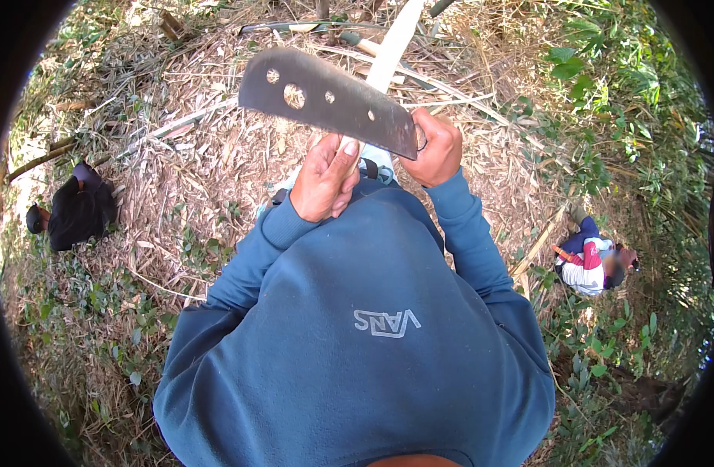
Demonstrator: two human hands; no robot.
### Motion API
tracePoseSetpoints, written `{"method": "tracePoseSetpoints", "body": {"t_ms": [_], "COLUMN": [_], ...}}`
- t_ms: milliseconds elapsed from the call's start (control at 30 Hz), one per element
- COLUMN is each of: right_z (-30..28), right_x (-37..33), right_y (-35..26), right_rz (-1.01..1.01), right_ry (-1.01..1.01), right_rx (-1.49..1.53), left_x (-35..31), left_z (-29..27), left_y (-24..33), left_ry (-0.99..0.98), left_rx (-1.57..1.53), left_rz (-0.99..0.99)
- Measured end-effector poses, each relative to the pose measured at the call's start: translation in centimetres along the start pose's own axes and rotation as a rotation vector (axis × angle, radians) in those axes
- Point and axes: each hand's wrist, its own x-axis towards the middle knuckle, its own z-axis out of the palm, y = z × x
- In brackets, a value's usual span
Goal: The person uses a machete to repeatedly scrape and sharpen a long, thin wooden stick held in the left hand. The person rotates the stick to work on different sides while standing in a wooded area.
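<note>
My right hand (436, 148) is closed round the handle end of a broad dark machete (345, 109). Its blade has several round holes and points out to the left, in front of my chest. My left hand (326, 179) is closed, thumb up, on the near end of a pale split bamboo strip (394, 48). Away from me the strip runs up to the far edge of the view. The blade lies across the strip and hides its middle; whether the two touch I cannot tell.
Dry leaves and bamboo litter (193, 148) cover the ground. Cut bamboo poles (357, 43) lie at the far side. A person in dark clothes (83, 206) is at the left, another in a red and white top (587, 261) at the right. Green plants (606, 70) grow along the right.
</note>
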Motion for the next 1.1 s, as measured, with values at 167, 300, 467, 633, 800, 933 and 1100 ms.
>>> {"method": "tracePoseSetpoints", "body": {"t_ms": [167,300,467,633,800,933,1100], "right_z": [-0.1,0.3,-0.4,-1.4,-0.6,0.1,0.8], "right_x": [2.2,0.0,1.6,3.8,0.2,0.7,2.4], "right_y": [1.5,0.8,2.5,2.1,-0.5,-2.5,-0.9], "right_rz": [0.207,0.012,0.059,0.36,0.05,-0.03,0.074], "right_ry": [0.074,-0.002,0.042,0.131,0.015,0.001,0.08], "right_rx": [0.066,-0.04,-0.114,-0.011,0.063,0.043,0.037], "left_x": [-0.3,0.3,0.2,0.9,2.1,1.6,1.3], "left_z": [0.0,-0.1,-0.3,-0.3,-1.8,-2.3,-1.2], "left_y": [-0.5,-0.6,-0.6,-0.1,-1.5,-1.5,-0.1], "left_ry": [-0.014,0.014,-0.047,-0.095,-0.082,-0.147,-0.152], "left_rx": [0.005,0.005,0.029,-0.103,-0.238,-0.301,-0.32], "left_rz": [0.004,-0.001,0.009,-0.004,0.019,0.011,-0.003]}}
